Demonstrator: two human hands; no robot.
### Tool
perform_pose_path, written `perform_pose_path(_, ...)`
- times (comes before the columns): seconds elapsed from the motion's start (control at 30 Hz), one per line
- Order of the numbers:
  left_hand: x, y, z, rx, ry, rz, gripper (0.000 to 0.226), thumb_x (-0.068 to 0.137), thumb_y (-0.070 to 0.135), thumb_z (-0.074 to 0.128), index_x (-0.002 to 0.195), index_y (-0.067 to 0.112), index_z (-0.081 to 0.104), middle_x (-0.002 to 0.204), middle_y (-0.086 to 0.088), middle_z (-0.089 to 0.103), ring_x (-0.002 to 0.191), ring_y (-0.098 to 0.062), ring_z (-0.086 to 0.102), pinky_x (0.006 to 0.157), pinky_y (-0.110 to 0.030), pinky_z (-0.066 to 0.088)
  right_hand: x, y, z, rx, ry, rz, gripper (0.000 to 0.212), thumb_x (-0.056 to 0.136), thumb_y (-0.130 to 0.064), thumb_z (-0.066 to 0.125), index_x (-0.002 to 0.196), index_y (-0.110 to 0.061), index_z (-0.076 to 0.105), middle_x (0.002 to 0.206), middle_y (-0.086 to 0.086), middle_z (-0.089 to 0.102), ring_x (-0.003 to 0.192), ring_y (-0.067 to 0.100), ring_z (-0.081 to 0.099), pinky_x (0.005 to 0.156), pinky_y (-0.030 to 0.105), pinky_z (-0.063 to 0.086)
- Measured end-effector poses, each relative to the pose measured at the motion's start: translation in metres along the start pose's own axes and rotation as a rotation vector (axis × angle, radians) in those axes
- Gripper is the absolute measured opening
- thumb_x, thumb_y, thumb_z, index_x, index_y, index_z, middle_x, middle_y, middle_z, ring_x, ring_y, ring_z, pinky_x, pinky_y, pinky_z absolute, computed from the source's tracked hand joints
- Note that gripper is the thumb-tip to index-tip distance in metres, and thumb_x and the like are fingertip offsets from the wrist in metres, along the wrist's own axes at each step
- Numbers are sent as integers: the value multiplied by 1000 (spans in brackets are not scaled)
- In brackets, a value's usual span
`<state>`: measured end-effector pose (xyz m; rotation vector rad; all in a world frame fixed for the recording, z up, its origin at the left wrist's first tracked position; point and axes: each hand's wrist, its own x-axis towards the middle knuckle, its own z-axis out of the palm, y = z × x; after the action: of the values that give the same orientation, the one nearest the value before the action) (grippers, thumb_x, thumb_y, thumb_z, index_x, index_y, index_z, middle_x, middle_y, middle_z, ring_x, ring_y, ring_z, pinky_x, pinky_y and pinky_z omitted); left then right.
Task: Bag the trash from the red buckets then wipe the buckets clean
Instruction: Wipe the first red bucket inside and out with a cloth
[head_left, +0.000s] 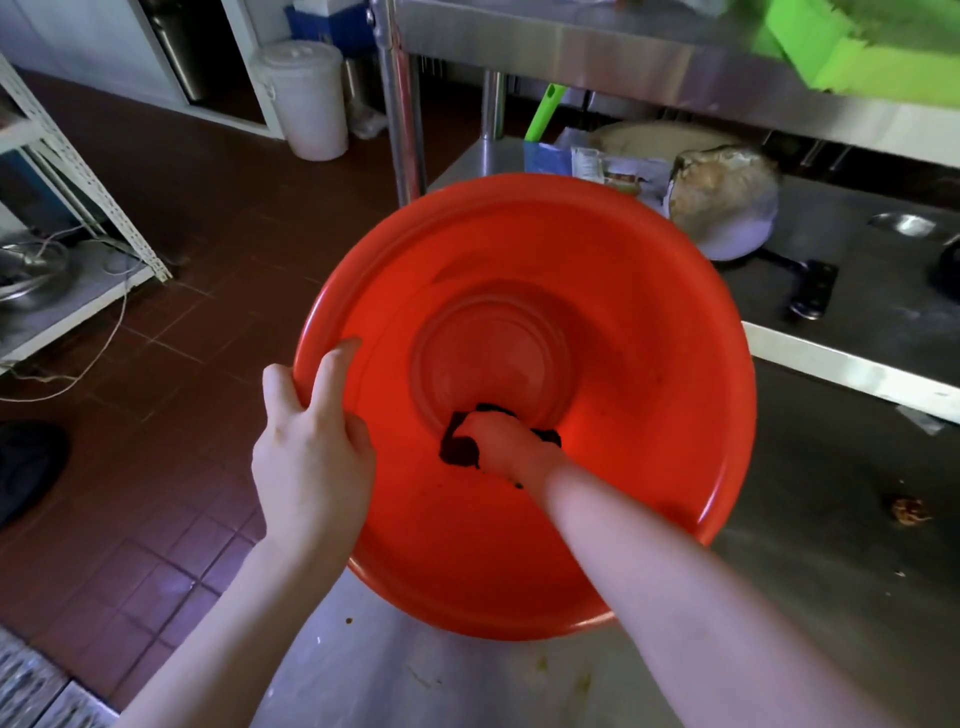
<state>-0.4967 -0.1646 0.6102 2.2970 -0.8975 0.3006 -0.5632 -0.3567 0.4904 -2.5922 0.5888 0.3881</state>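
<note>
Both forearms reach into frame. Left hand (311, 447) grips the rim of the red bucket (649, 415), tilted on the steel table (831, 571). Right hand (511, 444), inside, clutches a dark cloth (457, 447) against the base.

The bucket (571, 312) is held at the table's (805, 545) left end, its left rim gripped by the left hand (311, 457). Inside it, a cloth (460, 447) is held down by the right hand (506, 441). A pan (727, 208) is parked just behind, off to the right.
</note>
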Motion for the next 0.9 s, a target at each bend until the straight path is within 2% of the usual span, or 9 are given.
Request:
perform_pose_path(0.07,0,-2,-1,-21,-18,-9,65,80,-5,53,135,29,48,103,-14,39,45,-23,39,48,-29,31,-24,-10,-14,158,65,-26,21,86,-5,56,101,-10,70,103,11,70,98,27,66,81,30,49)
perform_pose_path(0.27,6,-5,-12,-89,-150,-49,67,82,1,50,137,38,36,110,-13,36,51,-23,41,55,-34,41,-114,-34,-51,250,525,-151,58,72,15,49,124,-6,63,134,10,57,127,24,51,109,21,30)
perform_pose_path(0.4,5,-1,-23,-139,-230,-81,73,81,4,52,144,34,32,120,-16,36,58,-22,41,61,-34,39,-175,-47,-71,247,780,-121,56,82,10,54,132,-12,58,138,-2,52,128,9,46,108,12,30)
perform_pose_path(0.5,13,-2,-29,-121,-290,-158,76,83,8,55,149,31,25,127,-19,34,58,-15,36,52,-28,32,-205,-58,-78,242,910,-121,49,85,7,58,132,-7,57,136,2,54,125,7,47,104,7,30)
perform_pose_path(0.6,24,-5,-36,-73,-404,-221,73,85,14,56,150,25,25,134,-20,29,60,-21,41,54,-31,38,-221,-68,-80,234,999,-134,49,85,8,58,132,-6,56,134,4,55,125,6,47,105,11,33)
perform_pose_path(0.67,26,-6,-38,-60,-465,-225,68,86,21,58,148,22,30,136,-19,24,80,-33,53,72,-40,47,-227,-76,-82,259,1075,-132,47,86,6,58,132,-5,56,135,4,55,127,9,48,106,21,38)
perform_pose_path(0.77,17,-7,-40,42,-394,-92,60,88,46,56,142,25,43,152,-14,13,132,-43,27,108,-51,30,-235,-85,-85,298,1181,-144,44,89,4,58,132,-5,54,133,4,56,126,11,49,106,28,42)
perform_pose_path(0.83,2,-6,-42,67,-295,151,52,91,59,48,134,32,55,159,-8,14,145,-34,9,117,-52,9,-241,-87,-88,321,1235,-145,42,90,2,58,132,-6,54,131,3,56,125,11,51,106,28,42)
perform_pose_path(0.9,-17,-2,-45,43,-305,458,51,93,64,39,124,33,65,154,-3,33,147,-27,14,117,-51,1,-249,-87,-91,355,1272,-113,40,92,1,57,131,-5,54,128,2,57,123,12,52,105,27,41)
